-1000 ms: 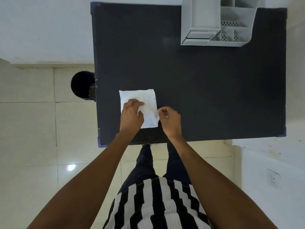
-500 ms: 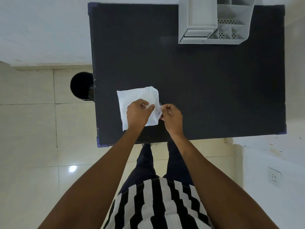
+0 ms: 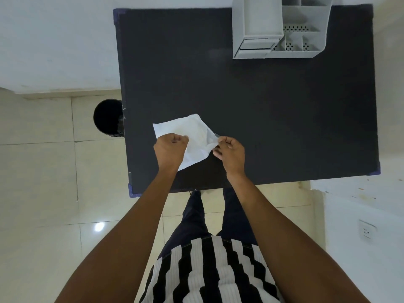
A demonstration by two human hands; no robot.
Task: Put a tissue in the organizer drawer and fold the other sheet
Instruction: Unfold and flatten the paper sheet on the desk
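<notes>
Since a second ago, both hands have drawn apart, spreading the tissue (image 3: 192,136) wider near the table's (image 3: 284,119) front-left edge. Left hand (image 3: 170,149) is curled into a fist on its left part; right hand (image 3: 231,150) pinches its right edge. Organizer (image 3: 277,29) sits at the table's far side, well apart.

A dark, matte rectangular surface (image 3: 262,106) with blue corner caps stands on glossy cream floor tiles (image 3: 39,193) (one bright light reflection), beside white walls (image 3: 54,40), a round black bin (image 3: 108,118) and a white wall socket (image 3: 367,231).
</notes>
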